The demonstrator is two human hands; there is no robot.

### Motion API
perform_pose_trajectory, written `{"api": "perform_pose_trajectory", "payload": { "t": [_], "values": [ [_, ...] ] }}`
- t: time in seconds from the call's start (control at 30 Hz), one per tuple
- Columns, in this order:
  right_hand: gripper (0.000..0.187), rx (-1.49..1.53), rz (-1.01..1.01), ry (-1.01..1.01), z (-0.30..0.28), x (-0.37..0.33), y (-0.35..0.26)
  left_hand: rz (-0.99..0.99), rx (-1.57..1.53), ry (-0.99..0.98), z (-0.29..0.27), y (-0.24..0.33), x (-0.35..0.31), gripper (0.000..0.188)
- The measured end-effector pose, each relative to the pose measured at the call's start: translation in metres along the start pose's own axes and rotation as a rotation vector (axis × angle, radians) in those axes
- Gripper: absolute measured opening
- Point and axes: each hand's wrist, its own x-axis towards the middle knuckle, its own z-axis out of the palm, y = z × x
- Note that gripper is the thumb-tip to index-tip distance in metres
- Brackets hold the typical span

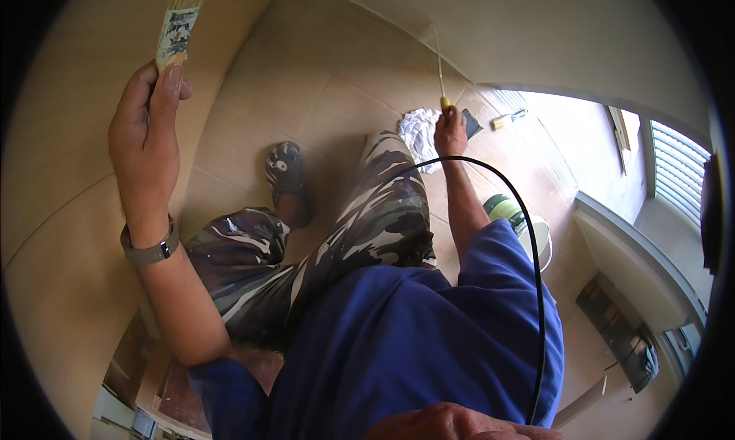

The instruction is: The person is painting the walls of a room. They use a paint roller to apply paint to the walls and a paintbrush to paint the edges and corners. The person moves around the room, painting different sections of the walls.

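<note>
My left hand is raised at the upper left, its thumb and fingers closed on a paintbrush. Pale bristles point up, and the brush's ferrule is smeared with white and dark paint. Further right, my right hand reaches out low over the floor. It grips a yellow-handled tool with a long thin rod, which could be a small paint roller. The rod's far end lies close to the foot of the white wall, too faint to make out; contact cannot be told.
Beside my right hand lie a crumpled white cloth, a dark flat object and another brush. A green container and a white bucket stand by my right arm. A black cable arcs across. Tan panelling rises at left.
</note>
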Motion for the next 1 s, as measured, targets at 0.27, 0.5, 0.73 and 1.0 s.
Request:
{"api": "perform_pose_trajectory", "payload": {
  "t": [0.27,0.5,0.73,1.0],
  "values": [
    [0.033,-0.035,-0.106,0.069,-0.046,-0.024,0.078,0.017,-0.043,0.007,0.001,0.003,-0.003,0.028],
    [0.034,0.193,-0.183,0.092,-0.071,0.0,0.025,0.034,-0.063,0.037,-0.003,0.003,-0.002,0.029],
    [0.035,0.139,-0.357,0.04,-0.047,0.041,-0.07,0.033,-0.068,0.064,-0.005,0.001,-0.001,0.028],
    [0.032,0.155,-0.444,-0.007,0.009,0.085,-0.186,0.018,-0.077,0.092,-0.01,-0.001,-0.002,0.026]
  ]
}}
